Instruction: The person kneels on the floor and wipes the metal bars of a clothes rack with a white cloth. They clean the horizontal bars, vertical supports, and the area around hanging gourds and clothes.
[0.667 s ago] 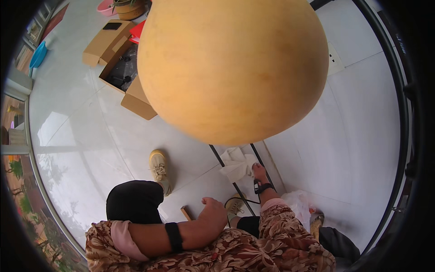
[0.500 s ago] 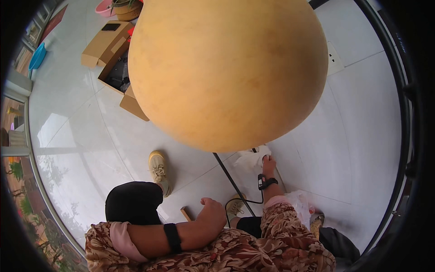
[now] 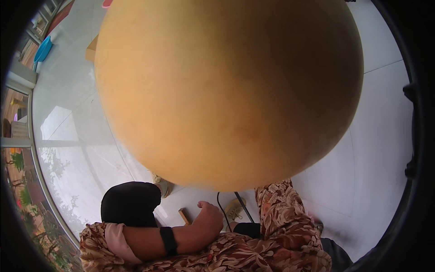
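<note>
A huge, smooth, yellow-tan rounded thing like a gourd (image 3: 217,104) fills the upper middle of the view, very close and darker on its right side. My right arm, in a brown floral sleeve (image 3: 283,204), reaches up behind its lower edge. That hand is hidden, so what it touches does not show. My left hand (image 3: 208,222) rests near my lap, thumb sticking up and fingers curled in, mostly out of sight. Nothing shows in it. A black band (image 3: 168,241) circles the left wrist.
Below the round thing, a thin dark rod (image 3: 244,206) and a black cable (image 3: 219,199) show near my shoe (image 3: 234,209). A small brown block (image 3: 184,216) lies on the tiled floor. A cardboard box (image 3: 92,49) edge and a blue basin (image 3: 43,49) stand far left. Glass doors line the left.
The gourd-like thing looks larger and reaches lower. It now covers my right hand, which was on a white cloth, and most of the cardboard box. My left hand has hardly moved.
</note>
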`<state>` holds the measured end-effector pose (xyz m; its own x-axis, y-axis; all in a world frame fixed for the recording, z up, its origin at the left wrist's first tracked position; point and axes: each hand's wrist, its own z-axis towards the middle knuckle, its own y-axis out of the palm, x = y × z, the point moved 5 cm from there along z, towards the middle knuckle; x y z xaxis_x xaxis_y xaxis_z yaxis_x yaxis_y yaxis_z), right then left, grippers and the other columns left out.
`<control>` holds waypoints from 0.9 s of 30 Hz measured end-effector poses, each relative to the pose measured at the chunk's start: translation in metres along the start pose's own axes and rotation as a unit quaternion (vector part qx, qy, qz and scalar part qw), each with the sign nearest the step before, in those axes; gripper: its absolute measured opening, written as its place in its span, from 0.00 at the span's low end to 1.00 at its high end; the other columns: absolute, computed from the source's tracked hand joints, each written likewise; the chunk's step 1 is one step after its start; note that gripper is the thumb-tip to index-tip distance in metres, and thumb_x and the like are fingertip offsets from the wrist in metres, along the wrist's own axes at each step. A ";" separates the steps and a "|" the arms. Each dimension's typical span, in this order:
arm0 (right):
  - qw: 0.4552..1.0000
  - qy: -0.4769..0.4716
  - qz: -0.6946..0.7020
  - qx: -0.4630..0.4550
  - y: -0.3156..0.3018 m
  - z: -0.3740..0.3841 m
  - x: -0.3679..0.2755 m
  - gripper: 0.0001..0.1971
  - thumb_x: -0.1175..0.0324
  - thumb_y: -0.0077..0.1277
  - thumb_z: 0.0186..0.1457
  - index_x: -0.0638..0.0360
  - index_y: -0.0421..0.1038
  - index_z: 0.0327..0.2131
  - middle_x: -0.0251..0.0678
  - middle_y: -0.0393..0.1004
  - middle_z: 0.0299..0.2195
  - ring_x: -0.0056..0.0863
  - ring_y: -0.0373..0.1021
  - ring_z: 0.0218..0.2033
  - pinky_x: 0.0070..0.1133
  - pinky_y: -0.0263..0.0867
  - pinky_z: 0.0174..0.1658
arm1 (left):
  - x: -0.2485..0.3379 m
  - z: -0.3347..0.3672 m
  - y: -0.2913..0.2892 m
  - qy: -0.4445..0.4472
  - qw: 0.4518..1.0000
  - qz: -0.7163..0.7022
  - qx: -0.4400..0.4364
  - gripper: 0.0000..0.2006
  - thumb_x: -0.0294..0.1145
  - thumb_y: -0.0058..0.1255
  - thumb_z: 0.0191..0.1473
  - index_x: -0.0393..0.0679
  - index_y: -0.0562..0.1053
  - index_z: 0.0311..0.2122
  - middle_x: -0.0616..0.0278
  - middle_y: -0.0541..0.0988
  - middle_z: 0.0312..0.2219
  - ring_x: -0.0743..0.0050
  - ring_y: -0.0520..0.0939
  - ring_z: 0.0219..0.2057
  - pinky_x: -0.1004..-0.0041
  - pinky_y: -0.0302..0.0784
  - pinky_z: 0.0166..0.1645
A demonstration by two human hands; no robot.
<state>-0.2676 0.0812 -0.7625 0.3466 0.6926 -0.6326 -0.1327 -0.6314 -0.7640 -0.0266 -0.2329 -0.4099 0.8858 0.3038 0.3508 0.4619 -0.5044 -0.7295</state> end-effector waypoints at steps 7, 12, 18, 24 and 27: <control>0.971 0.052 -0.213 -0.094 0.003 -0.029 0.032 0.24 0.46 0.56 0.56 0.62 0.79 0.36 0.55 0.80 0.37 0.56 0.75 0.43 0.45 0.71 0.47 | -0.002 -0.001 0.000 -0.021 0.998 0.031 0.048 0.13 0.36 0.54 0.53 0.40 0.82 0.40 0.53 0.83 0.35 0.56 0.84 0.39 0.48 0.76 0.47; 0.960 0.127 -0.227 -0.105 -0.038 -0.129 0.101 0.33 0.35 0.54 0.54 0.62 0.81 0.33 0.56 0.80 0.37 0.56 0.76 0.43 0.44 0.71 0.48 | 0.002 0.000 0.000 0.000 1.000 0.003 0.011 0.13 0.36 0.55 0.53 0.40 0.82 0.40 0.54 0.83 0.36 0.56 0.84 0.40 0.47 0.75 0.47; 0.917 0.247 -0.268 -0.160 -0.090 -0.269 0.181 0.33 0.37 0.52 0.56 0.66 0.80 0.36 0.60 0.79 0.38 0.58 0.75 0.43 0.43 0.71 0.48 | 0.009 0.002 0.002 0.012 1.000 0.007 0.021 0.13 0.35 0.56 0.52 0.40 0.82 0.40 0.54 0.83 0.36 0.55 0.84 0.40 0.47 0.76 0.46; 0.859 0.287 -0.325 -0.272 -0.114 -0.353 0.220 0.22 0.51 0.56 0.59 0.65 0.81 0.33 0.55 0.81 0.38 0.51 0.77 0.44 0.39 0.73 0.48 | 0.015 0.010 0.015 0.031 0.999 -0.007 -0.002 0.22 0.44 0.69 0.38 0.45 0.84 0.41 0.53 0.84 0.38 0.50 0.84 0.40 0.47 0.75 0.44; 0.862 0.204 -0.313 -0.342 -0.104 -0.333 0.185 0.18 0.56 0.59 0.54 0.64 0.81 0.35 0.54 0.81 0.38 0.53 0.77 0.43 0.38 0.74 0.47 | 0.010 0.007 0.024 0.073 0.996 0.023 -0.037 0.19 0.41 0.68 0.40 0.46 0.84 0.40 0.55 0.84 0.36 0.51 0.85 0.38 0.47 0.76 0.44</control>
<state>0.1198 0.1588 -0.7577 0.4673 0.8804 0.0801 0.7291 -0.3326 -0.5981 -0.0069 -0.2361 -0.4277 0.9009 0.1609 0.4032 0.4176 -0.5745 -0.7039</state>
